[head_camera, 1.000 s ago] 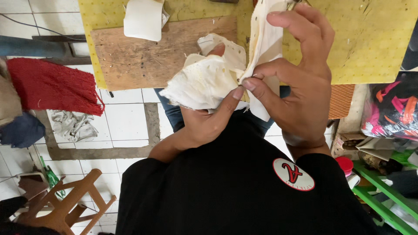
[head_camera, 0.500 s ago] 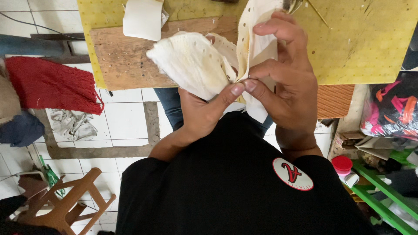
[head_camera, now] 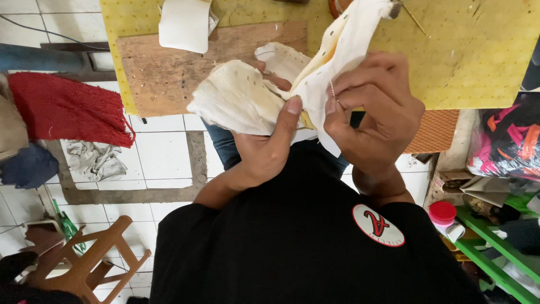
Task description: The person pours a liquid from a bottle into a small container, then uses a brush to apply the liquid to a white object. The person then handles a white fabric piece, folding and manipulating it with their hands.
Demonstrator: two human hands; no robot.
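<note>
I hold a cream-white perforated piece of soft material (head_camera: 242,98) close to my chest, above the edge of a yellow pegboard table (head_camera: 467,56). My left hand (head_camera: 264,149) grips its folded lower part, thumb pressed on the fold. My right hand (head_camera: 371,115) pinches the upright strip of the same material between thumb and forefinger, and a thin needle shows at those fingertips. The strip rises toward the top edge of the view.
A brown wooden board (head_camera: 169,73) lies on the yellow table with a white folded piece (head_camera: 183,25) on it. On the tiled floor are a red mat (head_camera: 62,110), rags (head_camera: 95,160) and a wooden stool (head_camera: 90,264). At the right stands a green shelf (head_camera: 495,253) with a red-capped bottle (head_camera: 444,217).
The bundled material has been spread out to the left and lifted. My right hand has slid down the strip and now pinches near my left thumb.
</note>
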